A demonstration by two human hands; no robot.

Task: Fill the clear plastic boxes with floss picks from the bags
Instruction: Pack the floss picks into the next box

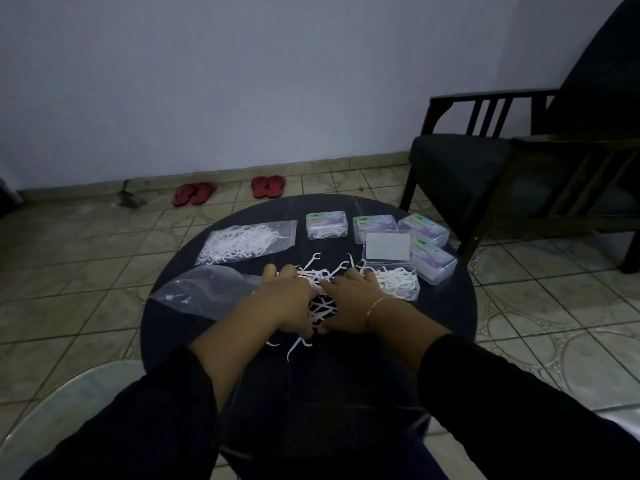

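A loose pile of white floss picks [320,271] lies in the middle of the round dark table [446,306]. My left hand [287,299] and my right hand [349,301] lie side by side over the pile, fingers curled down into the picks and cupping them. Just right of my right hand stands an open clear box [398,284], lid [387,250] raised, with picks inside. A sealed bag of picks [246,242] lies at the back left. An emptied clear bag [207,289] lies left of my left hand.
Several closed clear boxes with coloured labels stand at the back right: one [326,225], another [374,226], a third [423,228]. A dark armchair [485,161] stands to the right. Red sandals [268,186] lie on the tiled floor by the wall.
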